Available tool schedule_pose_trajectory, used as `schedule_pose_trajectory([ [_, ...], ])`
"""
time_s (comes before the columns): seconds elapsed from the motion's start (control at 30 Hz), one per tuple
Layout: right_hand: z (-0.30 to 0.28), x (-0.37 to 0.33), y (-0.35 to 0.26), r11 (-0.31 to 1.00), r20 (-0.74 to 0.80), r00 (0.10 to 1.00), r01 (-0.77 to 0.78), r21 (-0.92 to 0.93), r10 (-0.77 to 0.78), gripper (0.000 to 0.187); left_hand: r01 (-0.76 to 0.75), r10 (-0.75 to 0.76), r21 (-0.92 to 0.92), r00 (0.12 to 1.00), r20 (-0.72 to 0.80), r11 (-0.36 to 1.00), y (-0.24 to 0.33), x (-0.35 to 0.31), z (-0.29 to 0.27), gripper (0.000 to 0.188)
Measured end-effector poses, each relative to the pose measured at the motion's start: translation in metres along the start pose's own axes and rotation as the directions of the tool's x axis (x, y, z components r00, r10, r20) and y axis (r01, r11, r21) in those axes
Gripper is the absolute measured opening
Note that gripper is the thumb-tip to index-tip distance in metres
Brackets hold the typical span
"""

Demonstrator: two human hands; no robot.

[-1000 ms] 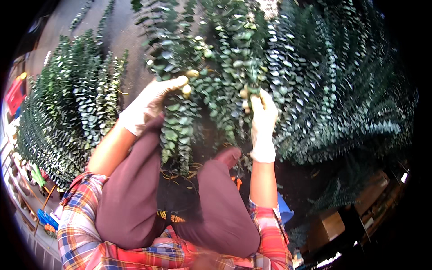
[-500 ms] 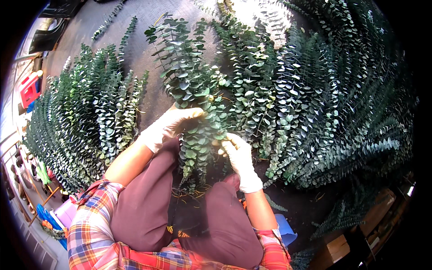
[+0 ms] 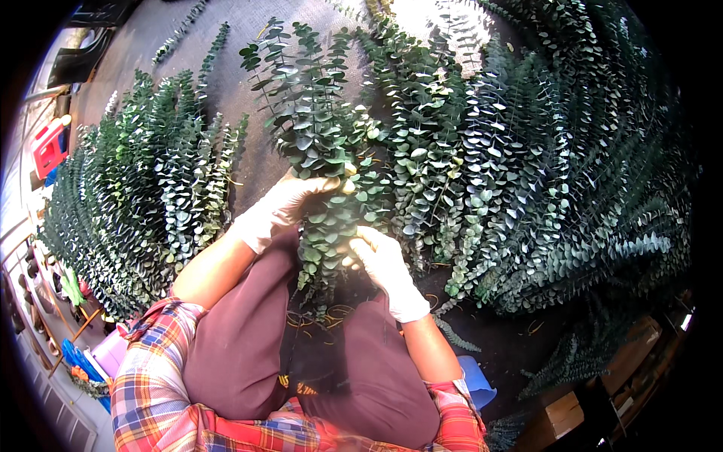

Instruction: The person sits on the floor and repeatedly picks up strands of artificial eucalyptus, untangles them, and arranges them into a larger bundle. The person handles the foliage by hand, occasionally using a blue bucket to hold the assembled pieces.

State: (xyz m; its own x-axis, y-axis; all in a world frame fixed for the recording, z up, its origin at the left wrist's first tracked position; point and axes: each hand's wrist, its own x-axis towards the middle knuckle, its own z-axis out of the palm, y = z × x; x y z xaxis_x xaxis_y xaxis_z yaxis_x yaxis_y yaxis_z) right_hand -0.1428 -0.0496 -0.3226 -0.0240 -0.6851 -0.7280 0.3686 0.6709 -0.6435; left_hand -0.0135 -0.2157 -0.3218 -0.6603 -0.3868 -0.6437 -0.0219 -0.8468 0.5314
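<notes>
In front of my lap stands a bunch of eucalyptus stems with round grey-green leaves. My left hand, in a whitish glove, wraps round the middle of the bunch, its thumb across the front; its other fingers are mostly hidden by foliage. Lower down on the right side, my right hand, gloved too, has its fingers bent and pinched together at the lower leaves. Which stem or leaf lies between those fingertips is hard to make out.
A large heap of eucalyptus branches fills the right side; a smaller pile lies to the left. A single sprig lies far left on the dark surface. A blue container and a cardboard box are near right.
My right hand has moved slightly left and down, closer against the lower part of the bunch. My left hand keeps its hold, and the stem tops have shifted up a little.
</notes>
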Motion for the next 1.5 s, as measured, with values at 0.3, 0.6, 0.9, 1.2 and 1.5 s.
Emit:
schedule_pose_trajectory([
  [0.3, -0.021, 0.01, 0.006, 0.798, -0.05, 0.922, 0.304, -0.52, -0.384, 0.024, 0.092, -0.092, -0.054, 0.996, -0.003, 0.994, -0.008, 0.008, -0.013, 0.04],
  [0.6, -0.128, 0.051, -0.023, 0.895, -0.603, 0.668, 0.251, -0.369, -0.436, 0.039, 0.016, -0.016, -0.027, 1.0, 0.016, 1.0, -0.006, 0.015, -0.008, 0.035],
  [0.9, -0.021, 0.053, -0.012, 0.586, -0.058, 0.721, 0.511, -0.628, -0.69, 0.047, 0.058, -0.056, 0.063, 0.998, -0.041, 0.996, 0.0, 0.012, -0.015, 0.038],
  [1.2, -0.079, 0.081, -0.005, 0.75, -0.431, 0.632, 0.412, -0.517, -0.644, 0.04, 0.095, -0.096, -0.017, 0.976, -0.194, 0.995, 0.006, -0.001, -0.014, 0.037],
  [1.5, -0.003, 0.075, 0.015, 0.583, 0.002, 0.782, 0.467, -0.665, -0.624, 0.038, 0.126, -0.115, -0.093, 0.987, 0.112, 0.988, -0.004, 0.022, -0.003, 0.055],
])
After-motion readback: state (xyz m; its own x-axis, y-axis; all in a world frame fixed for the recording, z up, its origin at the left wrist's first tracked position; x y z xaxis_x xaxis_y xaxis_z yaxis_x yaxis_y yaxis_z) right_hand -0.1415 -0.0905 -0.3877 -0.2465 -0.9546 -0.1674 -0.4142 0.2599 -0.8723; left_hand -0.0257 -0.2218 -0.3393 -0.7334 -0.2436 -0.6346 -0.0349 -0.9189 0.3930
